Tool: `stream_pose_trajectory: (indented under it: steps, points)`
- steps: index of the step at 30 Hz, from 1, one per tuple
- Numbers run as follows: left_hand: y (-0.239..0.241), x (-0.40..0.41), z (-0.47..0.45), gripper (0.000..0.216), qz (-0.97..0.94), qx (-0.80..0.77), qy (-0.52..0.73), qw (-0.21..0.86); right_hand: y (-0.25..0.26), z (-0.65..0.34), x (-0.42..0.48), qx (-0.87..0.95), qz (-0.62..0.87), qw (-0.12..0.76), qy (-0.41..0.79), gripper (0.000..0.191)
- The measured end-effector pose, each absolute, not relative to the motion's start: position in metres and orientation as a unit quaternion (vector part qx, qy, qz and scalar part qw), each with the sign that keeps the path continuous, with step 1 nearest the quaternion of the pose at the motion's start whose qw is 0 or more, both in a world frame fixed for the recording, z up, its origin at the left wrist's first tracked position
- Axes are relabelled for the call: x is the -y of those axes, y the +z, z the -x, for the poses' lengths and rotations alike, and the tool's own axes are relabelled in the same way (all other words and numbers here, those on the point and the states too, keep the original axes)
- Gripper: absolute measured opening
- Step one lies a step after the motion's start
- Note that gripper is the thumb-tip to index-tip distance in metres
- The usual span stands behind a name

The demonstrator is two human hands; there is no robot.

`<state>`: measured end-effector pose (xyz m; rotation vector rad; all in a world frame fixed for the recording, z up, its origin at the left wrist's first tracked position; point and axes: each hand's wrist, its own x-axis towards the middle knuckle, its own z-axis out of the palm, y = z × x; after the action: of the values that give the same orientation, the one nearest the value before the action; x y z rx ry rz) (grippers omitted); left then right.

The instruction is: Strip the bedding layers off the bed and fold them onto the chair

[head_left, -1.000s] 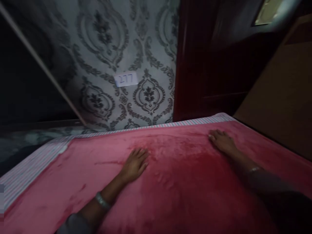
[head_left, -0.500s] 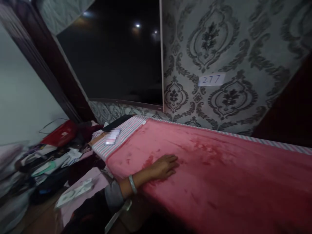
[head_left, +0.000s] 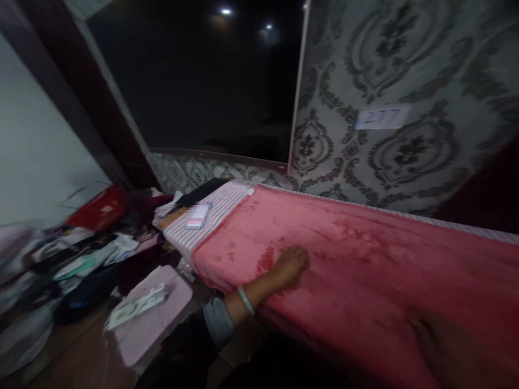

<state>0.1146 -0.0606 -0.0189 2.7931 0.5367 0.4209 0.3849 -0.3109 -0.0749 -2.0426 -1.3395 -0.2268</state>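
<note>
A pink plush cloth (head_left: 324,292) with darker red, brushed-looking patches covers a long raised surface. My left hand (head_left: 292,266), with a light bracelet (head_left: 245,300) at its wrist, rests on the cloth near a red patch. Its fingers are curled into a fist, and their tips are turned under, so I cannot see whether they pinch any cloth. At the lower right my right hand (head_left: 441,340) shows dark and blurred over the cloth; its fingers are not clear.
A striped cloth (head_left: 221,202) lies at the far left end, bearing a pixelated object (head_left: 198,215). Left of it are a red bag (head_left: 99,208), piled clothes and a pale pink box (head_left: 172,294) with a white power strip (head_left: 138,308). A dark television (head_left: 194,86) hangs behind.
My left hand has gone from lying flat with fingers stretched to a curled fist. My right hand has come into view at the lower right. The view has shifted slightly.
</note>
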Motion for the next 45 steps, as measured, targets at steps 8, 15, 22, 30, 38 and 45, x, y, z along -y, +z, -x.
stream_pose_trajectory:
  steps: [8, 15, 22, 30, 38, 45]
  points:
    - [-0.021, 0.052, -0.112, 0.022, -0.95, -0.188, 0.212, 0.132, -0.046, -0.36, 0.31, 0.489, 0.779, 0.386, -0.068, 0.038]
    - [-0.021, 0.055, -0.113, 0.023, -0.954, -0.216, 0.181, 0.1, -0.05, -0.362, 0.31, 0.454, 0.775, 0.437, -0.047, 0.038]
    - [-0.009, 0.061, -0.112, 0.024, -0.955, -0.249, 0.128, 0.096, -0.043, -0.36, 0.31, 0.454, 0.764, 0.458, 0.001, 0.039]
    - [-0.011, 0.057, -0.111, 0.027, -0.952, -0.245, 0.147, 0.107, -0.038, -0.359, 0.311, 0.47, 0.755, 0.456, 0.041, 0.038]
    - [-0.001, 0.066, -0.082, 0.024, -0.957, -0.151, 0.199, 0.145, -0.049, -0.366, 0.319, 0.477, 0.774, 0.415, 0.015, 0.042]
    - [0.013, 0.033, 0.025, 0.023, -0.917, -0.335, 0.208, 0.059, -0.053, -0.37, 0.319, 0.494, 0.784, 0.376, 0.02, 0.05]
